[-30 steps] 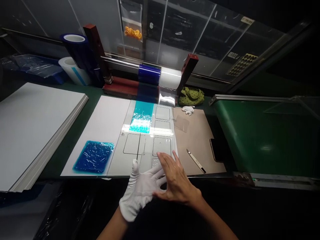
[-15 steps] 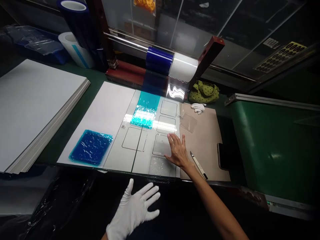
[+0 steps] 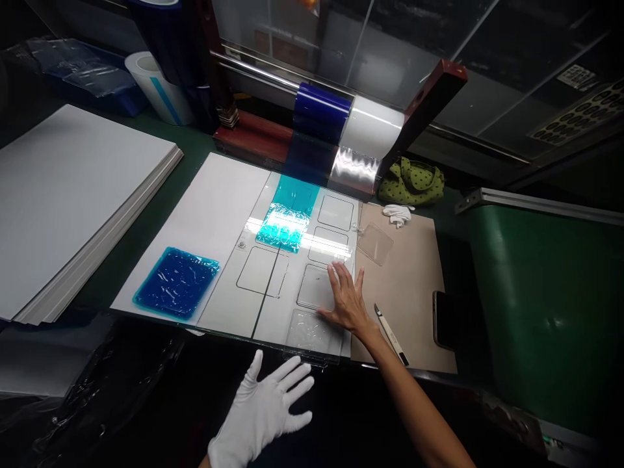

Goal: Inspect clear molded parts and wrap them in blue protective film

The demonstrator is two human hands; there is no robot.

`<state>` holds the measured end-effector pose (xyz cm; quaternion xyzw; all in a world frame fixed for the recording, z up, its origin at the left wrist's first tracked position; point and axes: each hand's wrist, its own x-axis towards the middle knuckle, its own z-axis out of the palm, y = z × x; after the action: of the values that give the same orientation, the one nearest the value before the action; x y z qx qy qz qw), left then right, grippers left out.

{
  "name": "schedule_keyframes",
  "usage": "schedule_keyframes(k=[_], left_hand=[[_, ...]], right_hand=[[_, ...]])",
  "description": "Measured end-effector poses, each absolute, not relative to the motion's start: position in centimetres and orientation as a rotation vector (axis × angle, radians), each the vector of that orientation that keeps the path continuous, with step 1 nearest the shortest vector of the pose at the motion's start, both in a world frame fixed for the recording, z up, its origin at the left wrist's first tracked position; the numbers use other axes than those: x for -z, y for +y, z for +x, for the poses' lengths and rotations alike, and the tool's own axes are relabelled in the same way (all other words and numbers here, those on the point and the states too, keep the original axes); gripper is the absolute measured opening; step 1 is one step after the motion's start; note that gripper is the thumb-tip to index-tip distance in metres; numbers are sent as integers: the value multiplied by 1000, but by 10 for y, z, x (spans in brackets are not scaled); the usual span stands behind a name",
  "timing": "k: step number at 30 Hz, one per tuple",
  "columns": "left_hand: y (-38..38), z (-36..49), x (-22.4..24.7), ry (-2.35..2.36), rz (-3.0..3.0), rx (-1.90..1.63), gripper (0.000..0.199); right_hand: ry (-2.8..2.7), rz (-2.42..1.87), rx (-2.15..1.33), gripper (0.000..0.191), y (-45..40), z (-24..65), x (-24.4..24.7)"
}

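My right hand (image 3: 348, 300), bare, reaches over the work sheet with its fingers spread. Its fingertips are at the right edge of a clear rounded plate (image 3: 312, 286) lying in a drawn outline; whether they touch it I cannot tell. Just below, a stack of clear plates (image 3: 312, 333) overhangs the table's front edge. My left hand (image 3: 266, 406), in a white glove, hovers in front of the table, fingers apart and holding nothing. Turquoise film (image 3: 287, 221) runs from the blue film roll (image 3: 322, 112) down onto the sheet. Dark blue film-covered plates (image 3: 176, 284) lie at the left.
A craft knife (image 3: 391, 335) and a phone (image 3: 442, 318) lie on the brown board (image 3: 414, 279), with another clear plate (image 3: 376, 244) and a crumpled white glove (image 3: 398, 214). White sheets (image 3: 92, 195) are stacked at left. A white film roll (image 3: 373, 127) and a green dotted pouch (image 3: 412, 182) stand behind.
The view has shifted slightly, so the table's things appear displaced. My right hand remains by the clear plate with fingers spread. My gloved left hand keeps nearly the same pose.
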<state>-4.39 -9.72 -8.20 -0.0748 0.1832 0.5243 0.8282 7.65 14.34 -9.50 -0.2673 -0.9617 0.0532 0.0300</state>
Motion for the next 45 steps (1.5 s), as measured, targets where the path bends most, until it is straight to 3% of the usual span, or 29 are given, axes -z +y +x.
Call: schedule_keyframes(k=[3, 7, 11, 14, 17, 20, 24, 31, 33, 36, 38, 42, 45], left_hand=[[-94, -43, 78, 530, -63, -1101, 83], [-92, -42, 77, 528, -28, -1132, 72], [-91, -41, 77, 367, -94, -1209, 85], [-91, -40, 74, 219, -169, -1274, 89], [-93, -43, 70, 164, -143, -1297, 91], [-95, -52, 58, 176, -52, -1299, 88], [-84, -70, 24, 723, 339, -1177, 79], [-39, -66, -17, 1779, 1361, -785, 145], [-36, -65, -21, 1855, 1636, -837, 149], [-46, -71, -26, 1843, 1929, -965, 138], [-55, -81, -29, 1806, 2027, -1023, 127], [-69, -100, -36, 1809, 2132, -966, 121], [-73, -110, -43, 1868, 2218, -827, 122]], right_hand=[[-2823, -937, -103, 86, 161, 83, 94], [-2459, -1313, -92, 58, 214, 89, 90], [-2226, -1690, -383, 46, 279, 78, 90], [-2206, -1755, -538, 44, 310, 61, 93], [-2147, -1761, -594, 27, 317, 51, 92], [-2046, -1729, -595, 30, 300, 57, 78], [-1920, -1528, -681, 36, 246, 82, 37], [-1288, -1050, -1524, 16, 95, 84, -27], [-1083, -967, -1759, 15, 58, 76, -35], [-859, -922, -1955, 18, 24, 73, -39], [-875, -986, -1879, 22, 17, 78, -38], [-1252, -1243, -1331, 35, 15, 87, -39], [-1524, -1212, -1408, 46, 8, 77, -45]])
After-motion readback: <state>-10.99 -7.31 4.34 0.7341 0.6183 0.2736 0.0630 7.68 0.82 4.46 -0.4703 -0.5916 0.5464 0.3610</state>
